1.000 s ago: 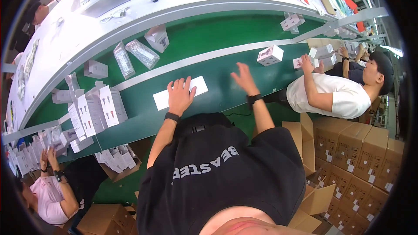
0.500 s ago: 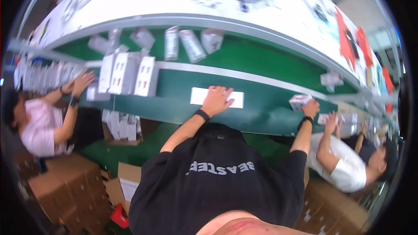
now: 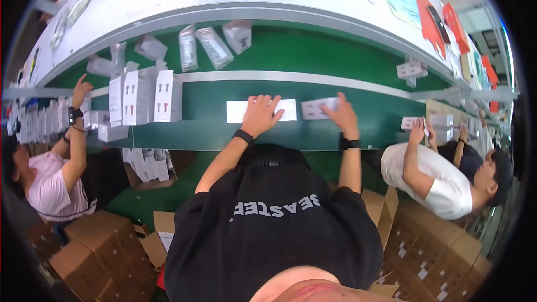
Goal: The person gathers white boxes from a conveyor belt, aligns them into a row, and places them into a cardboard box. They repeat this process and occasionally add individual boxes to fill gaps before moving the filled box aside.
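My left hand point(image 3: 261, 116) lies flat, fingers stretched, on a plain white rectangular piece point(image 3: 234, 111) on the green work surface in front of me. Whether it is a box or a folded sheet I cannot tell. Just to its right, my right hand point(image 3: 345, 117) grips the right end of a small white box point(image 3: 313, 109) with printed pictures, slightly blurred. The thumb comes over the box's near side; the fingers reach along its right end. A narrow gap separates the box from the white piece.
White printed cartons point(image 3: 166, 98) stand to the left. Clear-wrapped packs point(image 3: 213, 46) lie on the green strip behind the pale rail point(image 3: 251, 76). A person in pink point(image 3: 53, 182) works at left, one in white point(image 3: 430, 182) at right holding a small box point(image 3: 411, 123). Brown cartons point(image 3: 92, 251) sit below.
My right hand has brought the small white box leftward, close to the white piece. My left hand still rests on that piece. The view has shifted, and the person at left has raised a hand.
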A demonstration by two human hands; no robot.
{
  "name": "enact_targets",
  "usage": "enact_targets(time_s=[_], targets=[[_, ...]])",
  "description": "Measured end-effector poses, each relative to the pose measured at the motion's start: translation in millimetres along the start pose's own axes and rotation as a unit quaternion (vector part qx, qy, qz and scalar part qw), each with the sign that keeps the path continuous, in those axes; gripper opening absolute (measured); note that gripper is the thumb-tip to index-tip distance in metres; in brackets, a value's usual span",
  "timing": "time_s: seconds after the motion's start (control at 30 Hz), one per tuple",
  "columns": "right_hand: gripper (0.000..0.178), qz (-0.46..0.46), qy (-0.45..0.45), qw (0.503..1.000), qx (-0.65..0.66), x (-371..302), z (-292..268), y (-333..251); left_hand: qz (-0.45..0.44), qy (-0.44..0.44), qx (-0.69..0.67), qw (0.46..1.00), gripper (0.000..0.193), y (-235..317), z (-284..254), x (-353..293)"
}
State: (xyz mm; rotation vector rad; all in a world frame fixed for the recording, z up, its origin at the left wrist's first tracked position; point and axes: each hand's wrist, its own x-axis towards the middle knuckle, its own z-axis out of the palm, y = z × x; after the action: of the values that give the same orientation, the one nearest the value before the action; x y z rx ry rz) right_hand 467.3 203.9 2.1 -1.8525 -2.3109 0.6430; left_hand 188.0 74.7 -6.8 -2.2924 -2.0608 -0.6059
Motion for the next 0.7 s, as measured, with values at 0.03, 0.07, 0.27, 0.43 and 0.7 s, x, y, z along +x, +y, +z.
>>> enact_targets(time_s=[0.03,0.07,0.27,0.43,0.7], targets=[[0.092,0.024,-0.008,1.0,-0.014,-7.8,14.1,-19.9,-0.004,0.006,0.006,1.0,0.043,0.9,1.7,0.6],[0.086,0.012,0.002,1.0,-0.009,-17.1,23.5,-39.5,0.005,0.001,0.001,1.0,0.043,2.3,4.0,1.5],[0.074,0.033,-0.039,0.995,0.086,-46.3,37.3,-65.7,-0.007,0.001,-0.002,1.0,0.043,8.5,10.1,8.3],[0.069,0.023,-0.033,0.987,0.154,-46.2,33.2,-51.1,-0.012,-0.012,0.011,1.0,0.047,11.1,10.0,5.9],[0.067,-0.032,0.104,0.978,0.179,-58.9,64.5,-33.3,-0.031,0.066,-0.155,0.985,0.044,8.0,12.8,10.8]])
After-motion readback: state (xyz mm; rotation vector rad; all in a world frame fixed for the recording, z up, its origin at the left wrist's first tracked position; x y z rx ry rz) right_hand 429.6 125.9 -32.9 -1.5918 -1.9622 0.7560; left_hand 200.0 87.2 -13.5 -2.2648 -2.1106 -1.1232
